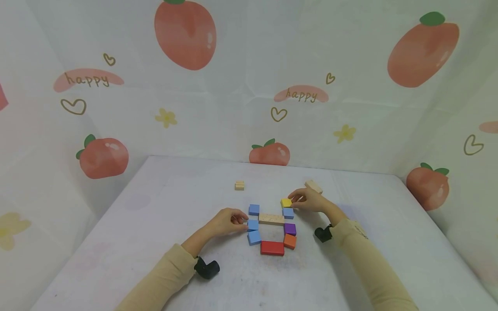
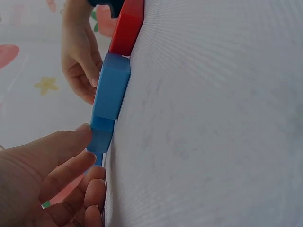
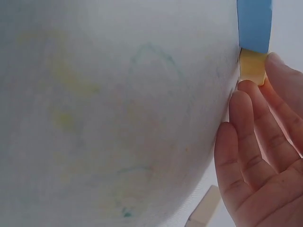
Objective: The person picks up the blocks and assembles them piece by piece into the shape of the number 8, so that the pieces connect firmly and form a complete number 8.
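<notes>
My left hand [image 1: 229,221] is beside the middle block of a left-hand column, its thumb tip against that blue block [image 1: 253,225] and its other fingers loosely bent. Another blue block [image 1: 254,237] sits just nearer, and a third blue block [image 1: 254,210] farther back. On the far right, my right hand [image 1: 308,200] holds a yellow block [image 1: 286,203] between thumb and forefinger; in the right wrist view the thumb tip lies along the yellow block's [image 3: 253,66] edge. That block touches a blue block [image 1: 288,213] on its near side.
A plain wooden plank [image 1: 271,219] spans between the columns. Purple [image 1: 289,229] and orange blocks [image 1: 290,241] stand on the right, a long red block [image 1: 272,248] at the front. Farther back are small wooden pieces [image 1: 239,185] and another wooden block [image 1: 313,186] behind my right hand.
</notes>
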Tool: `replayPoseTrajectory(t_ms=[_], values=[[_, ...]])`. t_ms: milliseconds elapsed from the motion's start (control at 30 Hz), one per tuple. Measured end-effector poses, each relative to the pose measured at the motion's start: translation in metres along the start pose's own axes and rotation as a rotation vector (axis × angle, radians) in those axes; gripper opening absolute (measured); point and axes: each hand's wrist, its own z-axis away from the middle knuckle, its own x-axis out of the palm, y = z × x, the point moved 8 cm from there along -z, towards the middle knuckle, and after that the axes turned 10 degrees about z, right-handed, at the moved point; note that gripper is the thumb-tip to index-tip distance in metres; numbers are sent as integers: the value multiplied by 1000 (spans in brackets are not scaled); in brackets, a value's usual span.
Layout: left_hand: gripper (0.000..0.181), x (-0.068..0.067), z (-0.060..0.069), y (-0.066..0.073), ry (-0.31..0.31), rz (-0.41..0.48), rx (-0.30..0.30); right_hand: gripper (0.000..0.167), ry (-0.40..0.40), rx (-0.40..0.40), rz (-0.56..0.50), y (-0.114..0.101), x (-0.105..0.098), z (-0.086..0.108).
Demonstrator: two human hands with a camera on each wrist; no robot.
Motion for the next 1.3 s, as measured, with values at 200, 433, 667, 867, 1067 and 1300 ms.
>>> replayPoseTrajectory(t_ms=[200,433,667,867,1067,1300], values=[[26,0,0,1,0,-7,5,32,-1,10,-10,1,0,0],[26,1,-2,-2,3,-5,0,31,2,-13,-17,1,0,1],[26,1,-1,-2,5,-5,-4,31,7,-17,-15,1,0,0],[26,1,0,-1,0,-5,0,32,10,-13,-6,0,0,1],[26,1,0,0,-20,-4,10,32,11,-6,-13,0,2,1],[28,-2,-1,1,-42,-2,15,32,11,11,-6,0,2,1]])
